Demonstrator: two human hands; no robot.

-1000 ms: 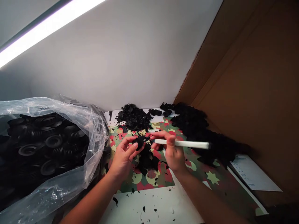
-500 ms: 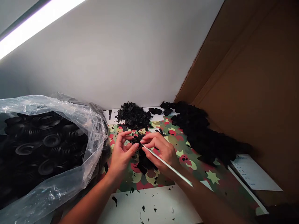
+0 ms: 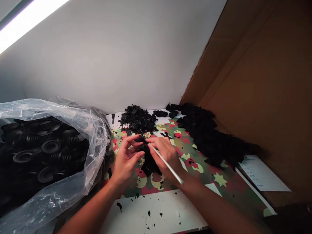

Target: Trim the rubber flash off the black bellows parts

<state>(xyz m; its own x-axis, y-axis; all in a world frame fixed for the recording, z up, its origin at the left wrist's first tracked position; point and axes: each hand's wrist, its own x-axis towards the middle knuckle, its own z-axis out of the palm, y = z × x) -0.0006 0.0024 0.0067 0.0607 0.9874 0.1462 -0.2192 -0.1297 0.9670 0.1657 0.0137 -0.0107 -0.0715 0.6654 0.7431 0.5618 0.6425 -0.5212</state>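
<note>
My left hand [image 3: 127,158] holds a small black part [image 3: 140,139] between its fingertips, above a patterned sheet with red, green and yellow shapes [image 3: 220,179]. Close beside it, my right hand [image 3: 165,156] is closed round a thin pale stick-like tool [image 3: 168,167], its fingertips at the black part. The tool slants from the fingers down to the right, towards the wrist. Dark pieces [image 3: 149,164] lie beneath the hands. The exact shape of the held part is hard to make out against them.
An open clear plastic bag [image 3: 97,130] full of black ribbed round parts [image 3: 51,147] stands at the left. Black scraps [image 3: 137,119] are heaped behind the hands. A long dark pile [image 3: 209,139] runs along the cardboard wall [image 3: 255,81]; a white card [image 3: 264,174] lies at the right.
The black part has turned between my fingers, and its ribbed side no longer shows plainly. The tool has become steeper, its lower end shifting left. The view has moved slightly.
</note>
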